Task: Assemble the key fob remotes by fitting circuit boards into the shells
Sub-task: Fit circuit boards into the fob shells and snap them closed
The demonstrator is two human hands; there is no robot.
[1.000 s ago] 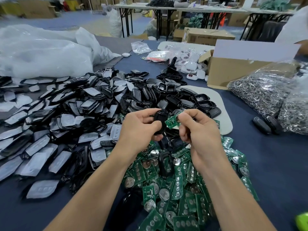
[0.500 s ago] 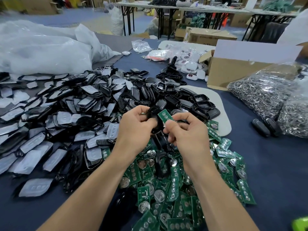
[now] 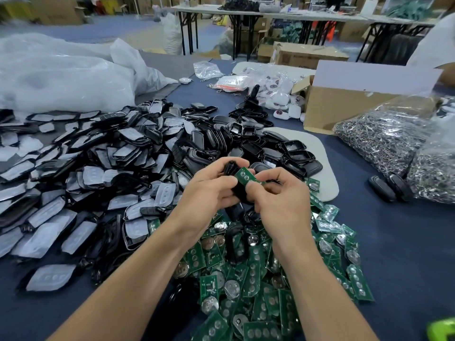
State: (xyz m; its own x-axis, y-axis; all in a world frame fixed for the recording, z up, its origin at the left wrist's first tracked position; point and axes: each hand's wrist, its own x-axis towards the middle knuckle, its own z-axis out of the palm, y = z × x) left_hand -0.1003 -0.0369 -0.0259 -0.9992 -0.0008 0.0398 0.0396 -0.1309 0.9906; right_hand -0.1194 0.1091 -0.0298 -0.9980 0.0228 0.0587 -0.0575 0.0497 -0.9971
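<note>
Near me a heap of green boards [image 3: 248,279] lies on the blue surface [image 3: 406,254]. Just past it, my left grip [image 3: 209,190] is curled round a black shell [image 3: 230,168]. My right grip [image 3: 278,195] pinches one green board [image 3: 244,175] by its near end. The far end is tipped up right at the shell, and I cannot tell if it is in yet. I think the board is light, thin and stiff. It could snap or scratch, so I would hold its edges and keep off the round pads. The shell looks like smooth hard plastic, maybe slippery, so its sides are best to hold. Farther off is the big pile of empty shells [image 3: 258,146].
</note>
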